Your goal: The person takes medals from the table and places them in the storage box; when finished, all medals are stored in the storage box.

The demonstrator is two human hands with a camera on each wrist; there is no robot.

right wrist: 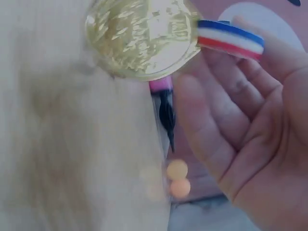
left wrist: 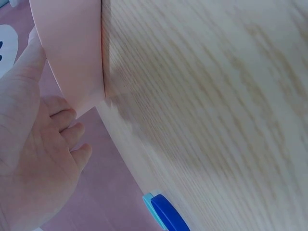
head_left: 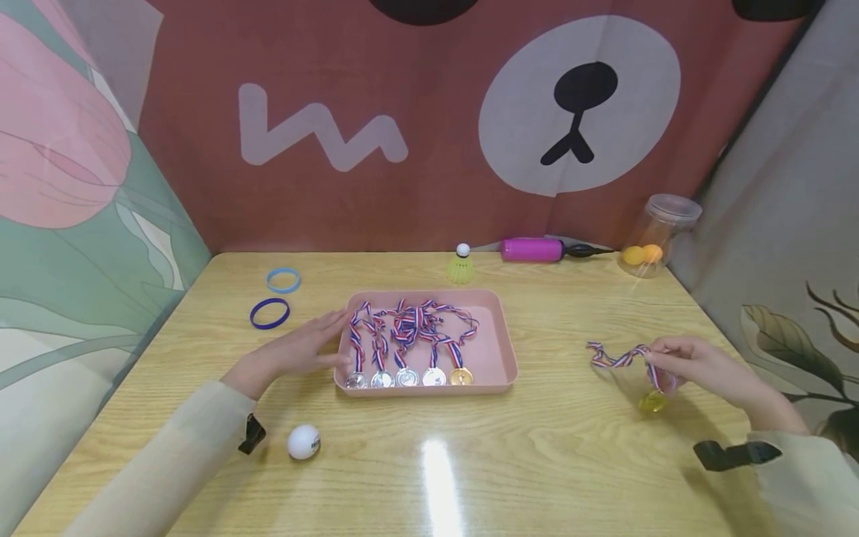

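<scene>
In the head view, my right hand (head_left: pixel 701 369) pinches the striped ribbon of a gold-coloured medal (head_left: pixel 653 402) over the table's right side. The disc hangs below the fingers, and the ribbon's loose end trails left. Close up in the right wrist view, the medal (right wrist: pixel 144 38) and its red, white and blue ribbon (right wrist: pixel 231 39) show beside the palm. My left hand (head_left: pixel 302 349) rests against the left side of a pink tray (head_left: pixel 493 335), fingers extended. In that tray several medals lie in a row along the near edge, silver-coloured ones and a gold-coloured one (head_left: pixel 461 377), ribbons tangled behind.
A white ball (head_left: pixel 304 441) sits near my left forearm. Two blue wristbands, one light (head_left: pixel 283 280) and one dark (head_left: pixel 270 313), lie left of the tray. Along the back stand a yellow shuttlecock (head_left: pixel 461 265), a pink hand pump (head_left: pixel 533 250) and a clear jar (head_left: pixel 661 231) with orange balls.
</scene>
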